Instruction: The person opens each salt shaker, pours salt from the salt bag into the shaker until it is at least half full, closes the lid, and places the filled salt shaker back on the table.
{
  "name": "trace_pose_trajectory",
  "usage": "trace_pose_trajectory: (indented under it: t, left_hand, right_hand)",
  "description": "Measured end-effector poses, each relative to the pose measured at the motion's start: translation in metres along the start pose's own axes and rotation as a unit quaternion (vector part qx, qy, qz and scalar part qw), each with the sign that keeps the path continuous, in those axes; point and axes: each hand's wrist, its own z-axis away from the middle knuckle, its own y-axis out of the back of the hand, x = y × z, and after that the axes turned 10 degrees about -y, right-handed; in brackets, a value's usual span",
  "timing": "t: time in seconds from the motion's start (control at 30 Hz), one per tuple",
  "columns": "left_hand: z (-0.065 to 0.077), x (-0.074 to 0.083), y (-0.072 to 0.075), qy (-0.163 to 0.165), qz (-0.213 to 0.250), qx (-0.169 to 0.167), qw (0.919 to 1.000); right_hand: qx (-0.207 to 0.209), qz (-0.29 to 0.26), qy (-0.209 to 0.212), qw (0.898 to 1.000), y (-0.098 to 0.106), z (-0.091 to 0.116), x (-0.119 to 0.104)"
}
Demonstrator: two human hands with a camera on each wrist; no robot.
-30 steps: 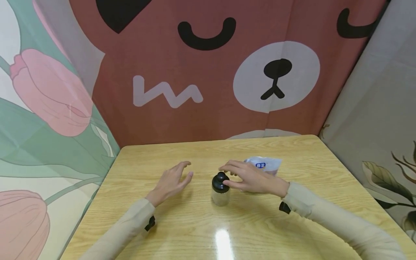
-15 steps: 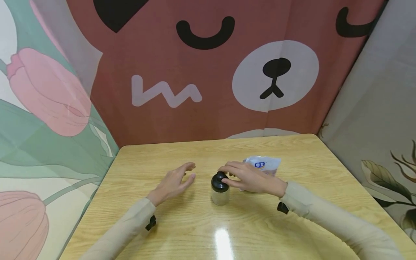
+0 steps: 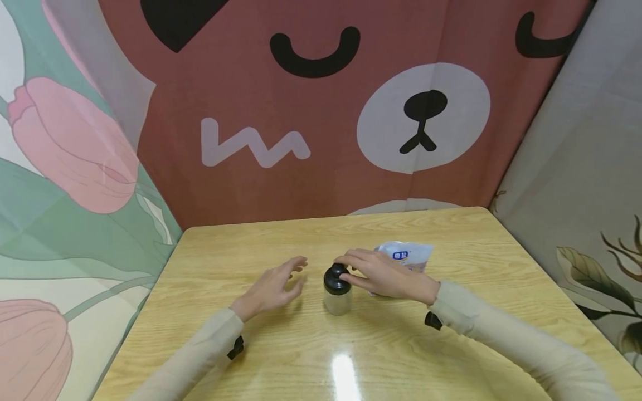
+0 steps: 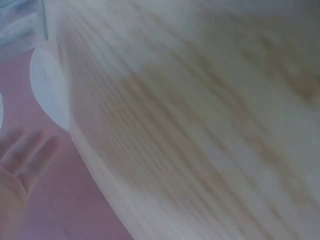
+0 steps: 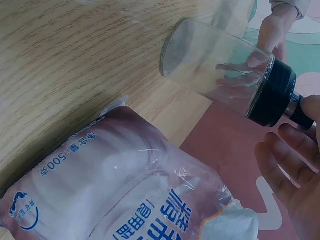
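Note:
A clear glass jar (image 3: pixel 338 304) with a black knobbed lid (image 3: pixel 331 285) stands upright on the table. My right hand (image 3: pixel 383 274) pinches the lid's knob between thumb and fingers. In the right wrist view the jar's glass (image 5: pixel 200 60) looks see-through, and the thumb lies on the knob at the right edge. My left hand (image 3: pixel 271 287) hovers left of the jar, fingers loosely bent, holding nothing. Its fingers also show at the edge of the left wrist view. A plastic bag of salt (image 5: pixel 105 175) lies behind the right hand, partly hidden by it in the head view.
The wooden table (image 3: pixel 241 356) meets a curtain (image 3: pixel 251 189) with a bear print at its back edge. Patterned cloths hang on the left and right. A black wrist camera (image 3: pixel 433 321) sits under the right sleeve.
My left hand has come rightward, closer to the jar. My right thumb and fingers have closed in on the lid's knob. The bag stays in place.

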Motion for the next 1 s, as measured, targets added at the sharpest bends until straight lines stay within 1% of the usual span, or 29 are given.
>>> trace_pose_trajectory:
  t: [0.17,0.3,0.4,0.7,0.83,1.0]
  left_hand:
    - [-0.002,0.004,0.000,0.006,0.022,-0.032,0.9992]
    - [-0.005,0.007,0.000,0.010,0.050,-0.059,0.9969]
    - [-0.006,0.008,-0.001,0.012,0.073,-0.070,0.9948]
    - [-0.007,0.013,-0.005,0.021,0.122,-0.079,0.9892]
    - [-0.008,0.015,-0.006,0.026,0.125,-0.079,0.9887]
    - [-0.010,0.018,-0.007,0.020,0.126,-0.065,0.9897]
  right_hand:
    - [0.003,0.008,-0.006,1.000,0.000,-0.003,-0.002]
    - [0.003,0.007,-0.009,1.000,0.000,-0.005,-0.003]
    - [-0.001,0.008,-0.012,1.000,0.000,-0.006,-0.004]
    - [-0.008,0.003,-0.019,1.000,-0.001,-0.006,-0.005]
    - [-0.007,0.004,-0.019,1.000,0.000,-0.007,-0.006]
    - [-0.008,0.007,-0.026,1.000,0.000,-0.007,-0.007]
